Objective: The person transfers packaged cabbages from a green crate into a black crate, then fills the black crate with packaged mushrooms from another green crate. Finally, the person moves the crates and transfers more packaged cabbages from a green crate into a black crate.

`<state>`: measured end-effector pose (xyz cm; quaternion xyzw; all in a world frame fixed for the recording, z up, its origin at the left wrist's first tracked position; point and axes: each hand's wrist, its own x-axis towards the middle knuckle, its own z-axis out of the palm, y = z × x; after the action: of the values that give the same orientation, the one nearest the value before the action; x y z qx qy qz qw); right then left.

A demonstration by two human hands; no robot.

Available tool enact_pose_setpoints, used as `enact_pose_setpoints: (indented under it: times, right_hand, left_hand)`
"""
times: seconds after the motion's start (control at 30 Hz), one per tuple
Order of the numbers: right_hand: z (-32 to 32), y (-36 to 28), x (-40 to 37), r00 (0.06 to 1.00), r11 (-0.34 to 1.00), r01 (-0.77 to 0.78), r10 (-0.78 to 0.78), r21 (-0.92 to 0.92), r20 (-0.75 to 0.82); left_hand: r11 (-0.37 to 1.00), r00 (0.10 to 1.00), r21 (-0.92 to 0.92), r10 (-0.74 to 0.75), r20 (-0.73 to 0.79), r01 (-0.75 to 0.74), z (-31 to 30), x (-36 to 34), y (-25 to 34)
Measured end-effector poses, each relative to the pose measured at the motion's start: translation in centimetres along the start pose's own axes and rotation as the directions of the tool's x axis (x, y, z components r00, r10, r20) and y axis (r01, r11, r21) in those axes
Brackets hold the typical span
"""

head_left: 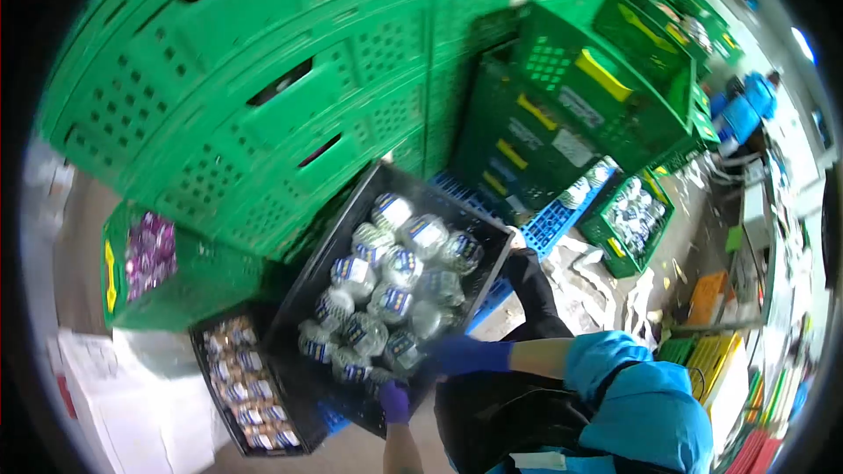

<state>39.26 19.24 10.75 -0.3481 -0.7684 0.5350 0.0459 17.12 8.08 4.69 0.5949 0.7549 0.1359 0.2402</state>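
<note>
A black crate (376, 177) lies tilted in front of me, holding many round green-and-white items in clear wrap with white and blue labels, such as this wrapped package (365, 333). My left hand (393, 401), in a purple glove, is at the near end of the crate against the lowest packages. Its fingers look curled, but what they hold is hidden. Over the crate's right edge, beside the packages, is my gloved right hand (470, 355). Motion smears its fingers.
Tall green crates (290, 44) are stacked ahead. A black crate of brown packages (246, 386) stands at left, near a green crate with purple items (149, 254). A green crate of packages (632, 219) stands right, among floor scraps. Another person (746, 110) works at far right.
</note>
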Motion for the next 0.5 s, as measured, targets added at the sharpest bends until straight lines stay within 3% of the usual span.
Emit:
enact_pose_setpoints:
  times: [0.03,0.1,0.13,0.17,0.2,0.23,0.27,0.33,0.37,0.4,0.43,0.47,0.5]
  right_hand:
    - [-2.3,0.8,-2.3,0.991,0.991,-0.075,0.087,0.111,-0.101]
    - [-8.8,-2.0,-8.5,0.888,0.924,-0.293,0.358,0.247,-0.288]
    - [-11.6,-4.4,-11.8,0.784,0.86,-0.483,0.509,0.167,-0.356]
    - [-11.8,-3.0,-14.6,0.711,0.841,-0.407,0.537,0.357,-0.455]
    - [-12.1,-1.9,-17.3,0.623,0.802,-0.285,0.571,0.524,-0.535]
    - [-13.3,-2.6,-20.3,0.607,0.828,-0.322,0.552,0.459,-0.571]
    - [-14.7,-3.6,-23.0,0.588,0.85,-0.354,0.527,0.39,-0.613]
    - [-15.9,-2.1,-27.4,0.396,0.791,-0.332,0.611,0.513,-0.686]
    - [-17.1,-0.9,-29.6,0.339,0.82,-0.346,0.562,0.455,-0.755]
    - [-18.2,0.0,-31.5,0.284,0.841,-0.365,0.508,0.398,-0.813]
    - [-20.0,0.0,-33.0,0.204,0.85,-0.338,0.485,0.404,-0.85]
    - [-22.3,0.0,-34.1,0.125,0.86,-0.309,0.46,0.407,-0.879]
    - [-24.6,0.2,-34.7,0.069,0.911,-0.307,0.309,0.275,-0.949]
  left_hand:
    - [0.996,0.996,0.036,0.085,-0.011,-0.084,1.2,0.0,-1.2]
    - [0.98,0.986,0.197,-0.041,0.165,0.008,6.1,0.3,-5.1]
    - [0.953,0.965,0.299,-0.122,0.231,0.049,8.5,0.1,-6.8]
    - [0.919,0.953,0.395,-0.137,0.27,0.02,9.9,0.6,-7.6]
    - [0.878,0.93,0.45,-0.015,0.366,-0.163,8.5,0.9,-6.2]
    - [0.706,0.765,0.506,0.079,0.639,-0.495,5.4,1.4,-3.8]
    - [0.692,0.777,0.519,0.096,0.622,-0.501,4.6,1.6,-3.0]
    - [0.974,0.912,0.156,0.089,0.4,-0.164,2.6,1.7,-2.4]
    - [0.968,0.915,0.166,0.112,0.387,-0.189,1.4,2.6,-0.8]
    - [0.998,0.985,0.059,-0.011,0.175,0.001,-2.1,2.7,3.1]
    - [0.982,0.986,-0.094,-0.165,-0.027,0.161,-4.9,2.9,6.1]
    - [0.986,0.988,-0.084,-0.147,-0.048,0.142,-5.6,3.7,7.0]
    - [0.969,0.974,-0.238,-0.117,-0.193,0.069,-6.0,4.9,8.1]
